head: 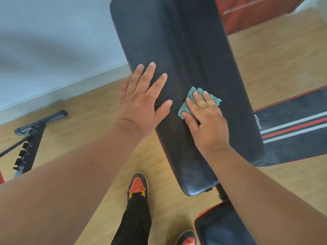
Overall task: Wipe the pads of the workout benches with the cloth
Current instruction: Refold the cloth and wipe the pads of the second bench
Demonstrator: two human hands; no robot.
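Pad (185,59): long black bench cushion, running from top centre down to lower centre of frame; dusty sheen near its lower end. Cloth (187,105): teal, bunched, mid-frame right of centre, lying on the pad. Right hand (207,124): fingers (196,98) curled over the cloth, pressing it flat to the surface, evidently for a wiping stroke. Left hand (141,101): fingers spread straight, palm flat on the pad's left edge, holding nothing; likely steadying the bench against the push. Second pad (292,131): striped, right edge of frame, not touched by either hand. Floor (88,110): wood, below.
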